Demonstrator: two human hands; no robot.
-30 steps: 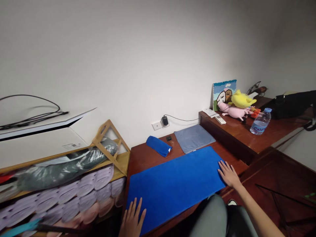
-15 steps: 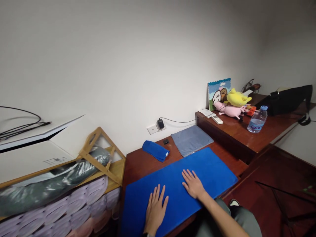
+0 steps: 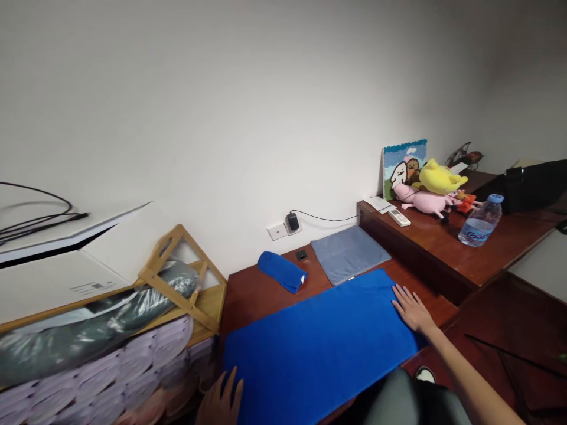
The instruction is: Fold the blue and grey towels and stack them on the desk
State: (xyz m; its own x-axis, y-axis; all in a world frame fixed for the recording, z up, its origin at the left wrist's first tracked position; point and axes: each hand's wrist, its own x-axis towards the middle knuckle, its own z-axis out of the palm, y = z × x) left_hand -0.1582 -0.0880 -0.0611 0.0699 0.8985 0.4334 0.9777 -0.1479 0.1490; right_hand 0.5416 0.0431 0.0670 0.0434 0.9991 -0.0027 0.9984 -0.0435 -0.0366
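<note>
A bright blue towel (image 3: 316,342) lies spread flat along the front of the reddish-brown wooden table (image 3: 241,295). At its near left edge is my left hand (image 3: 221,401), fingers spread, partly cut off by the bottom of the view. My right hand (image 3: 413,310) rests open on the towel's right end, palm down. Behind the spread towel lies a folded blue towel (image 3: 282,271), its white tag showing. A grey-blue cloth (image 3: 349,255) lies flat beside it, close to the wall.
On the raised right section stand a water bottle (image 3: 482,221), a white remote (image 3: 399,218), plush toys (image 3: 443,177) and a dog picture (image 3: 405,168). A plugged-in adapter (image 3: 293,221) trails a cable along the wall. At left is a wooden rack (image 3: 181,277) holding a plastic-wrapped bundle.
My hands have moved apart across the blue towel: the right one to its right end, the left one to its near left edge. The view has shifted slightly.
</note>
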